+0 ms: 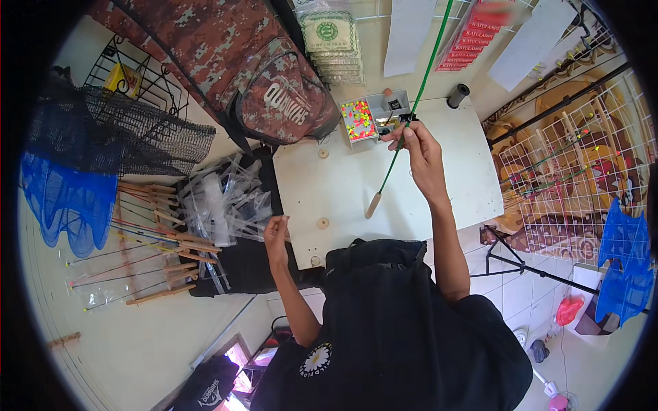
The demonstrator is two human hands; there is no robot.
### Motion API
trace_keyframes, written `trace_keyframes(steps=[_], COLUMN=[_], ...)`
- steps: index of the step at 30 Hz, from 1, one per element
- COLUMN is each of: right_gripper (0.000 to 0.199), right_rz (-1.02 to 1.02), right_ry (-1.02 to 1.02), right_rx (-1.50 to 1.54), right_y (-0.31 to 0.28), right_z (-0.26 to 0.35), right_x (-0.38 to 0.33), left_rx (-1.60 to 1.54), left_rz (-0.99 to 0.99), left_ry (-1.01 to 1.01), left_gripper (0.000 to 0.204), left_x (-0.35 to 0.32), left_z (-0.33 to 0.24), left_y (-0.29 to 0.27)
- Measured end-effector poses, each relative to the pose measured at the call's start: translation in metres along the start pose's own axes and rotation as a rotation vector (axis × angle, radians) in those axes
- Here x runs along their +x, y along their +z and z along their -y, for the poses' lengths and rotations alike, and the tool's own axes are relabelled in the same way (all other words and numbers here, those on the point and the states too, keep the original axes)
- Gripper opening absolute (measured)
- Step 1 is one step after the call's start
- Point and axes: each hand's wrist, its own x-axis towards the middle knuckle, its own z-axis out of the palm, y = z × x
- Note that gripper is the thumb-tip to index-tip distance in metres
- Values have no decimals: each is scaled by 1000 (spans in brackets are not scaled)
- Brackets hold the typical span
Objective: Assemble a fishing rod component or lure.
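At the left of the desk (452, 192) our left hand (276, 236) pinches lightly shut near clear sleeves (226, 205), so we should steady the green rod (404, 130), mid-frame, with our right hand (418, 147) clamped on it.

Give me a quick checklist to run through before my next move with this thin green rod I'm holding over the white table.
1. Right hand grips the thin green rod by the fingertips: ok.
2. Rod's pale wooden handle end hangs over bare white table, touching nothing that shows: ok.
3. Left hand pinched by the pile of clear plastic sleeves; whether it holds one: cannot tell.
4. Compartment box of bright beads stands just behind the right hand, easy to knock: not ok.
5. Rod's upper end runs out of view at the top: cannot tell what it may hit.
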Motion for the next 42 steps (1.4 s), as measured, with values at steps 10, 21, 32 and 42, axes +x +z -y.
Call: trace_keyframes(steps=[10, 21, 32, 42], right_gripper=[28, 27, 21, 24], right_rz=[-20, -5, -27, -47], right_ry=[8, 24, 36, 72], right_rx=[8, 0, 13, -59], right_y=[0, -2, 2, 3], right_z=[-1, -2, 2, -6], right_x=[-1, -1, -3, -16], left_rx=[175, 270, 343, 1039], left_rz=[-238, -326, -417, -20], left_ry=[-13, 60, 195, 456], left_gripper=[16, 17, 29, 35], left_x=[1, 4, 22, -9], left_z=[25, 50, 63, 83], left_y=[-40, -79, -41, 50])
